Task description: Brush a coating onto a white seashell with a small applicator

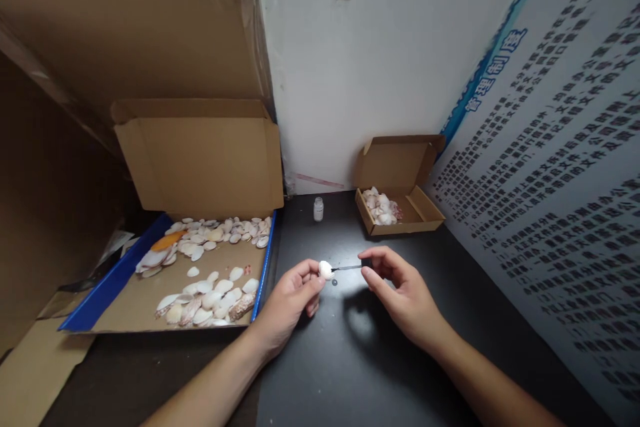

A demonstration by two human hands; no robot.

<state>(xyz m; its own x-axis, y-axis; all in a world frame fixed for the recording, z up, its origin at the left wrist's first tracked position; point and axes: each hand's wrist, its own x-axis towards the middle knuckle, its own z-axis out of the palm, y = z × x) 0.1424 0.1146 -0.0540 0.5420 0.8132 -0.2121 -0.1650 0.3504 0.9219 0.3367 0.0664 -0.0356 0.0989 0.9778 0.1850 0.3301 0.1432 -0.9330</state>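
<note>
My left hand (295,290) pinches a white shell (325,271) between thumb and fingers, so the shell sits right at my fingertips, on the side facing my other hand. My right hand (403,293) grips a dark cap (367,263) between its thumb and fingertips, its palm otherwise loosely curved. From that cap a thin dark stick (350,268) runs across the gap between my hands, its tip touching the shell or just beside it; I cannot tell which. Just below the shell, near my left fingertips, a small dark round piece (335,282) lies on the black tabletop (320,380).

Straight ahead of my left hand, well apart from it, a little glass bottle (319,211) stands upright with its mouth uncovered. Beyond my right hand, an open cardboard box (424,210) has a heap of pale shells (383,208) in its left part. To the left of my left hand lies a blue-sided tray (266,263), with loose shells (204,300) at its near and far ends and an orange shell (170,240) among the far ones.
</note>
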